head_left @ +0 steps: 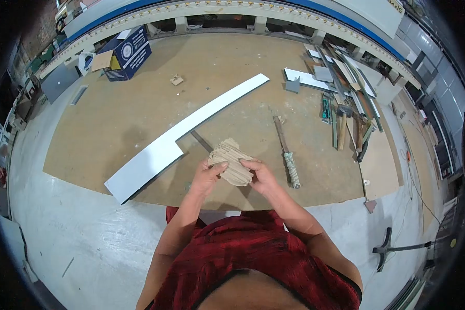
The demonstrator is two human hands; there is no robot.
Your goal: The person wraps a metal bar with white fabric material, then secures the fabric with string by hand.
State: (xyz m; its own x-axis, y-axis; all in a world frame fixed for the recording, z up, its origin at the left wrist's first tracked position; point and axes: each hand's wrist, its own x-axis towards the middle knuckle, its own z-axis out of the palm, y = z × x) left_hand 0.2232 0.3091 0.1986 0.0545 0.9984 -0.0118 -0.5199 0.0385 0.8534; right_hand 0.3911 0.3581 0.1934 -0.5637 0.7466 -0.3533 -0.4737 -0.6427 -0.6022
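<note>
A crumpled beige cloth [231, 160] is held in front of my body by both hands. My left hand [207, 175] grips its left side with the thumb on top. My right hand [261, 175] grips its right side. Below the hands lies a brown board [139, 108] on the floor. A long white panel [181, 137] with a stepped, wider near end stretches diagonally across that board, just left of my hands. A stick wrapped with cord at its near end [288, 155] lies to the right of my right hand.
A blue cardboard box [126, 54] stands at the board's far left. Scrap strips, offcuts and tools [346, 103] pile at the far right. A machine frame [227, 10] runs along the back. A black stand [385, 248] sits on the grey floor at right.
</note>
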